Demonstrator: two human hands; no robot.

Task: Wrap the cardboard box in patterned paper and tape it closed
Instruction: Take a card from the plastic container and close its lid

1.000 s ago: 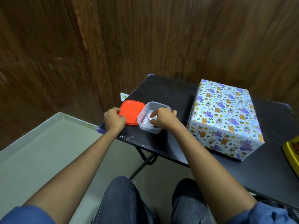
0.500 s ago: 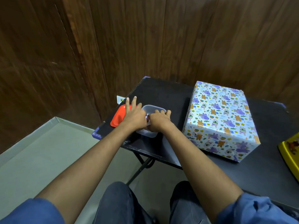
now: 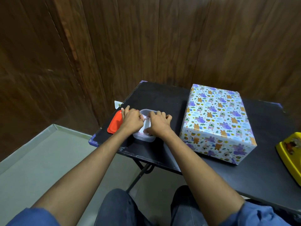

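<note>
no readable text or labels on anything in view

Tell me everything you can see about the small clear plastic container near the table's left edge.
The clear plastic container is small, squarish with rounded corners, and open; its orange lid lies beside it. It sits upright on the black table. Both hands work over it, the left hand and right hand. Something pinkish-white lies inside, too hidden to identify.

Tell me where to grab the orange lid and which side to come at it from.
Take the orange lid by its outer long edge, coming from the left side of the black table. It lies flat and thin at the table's left edge, so fingers likely must pinch the rim. The left hand covers its inner side, over the clear container.
</note>
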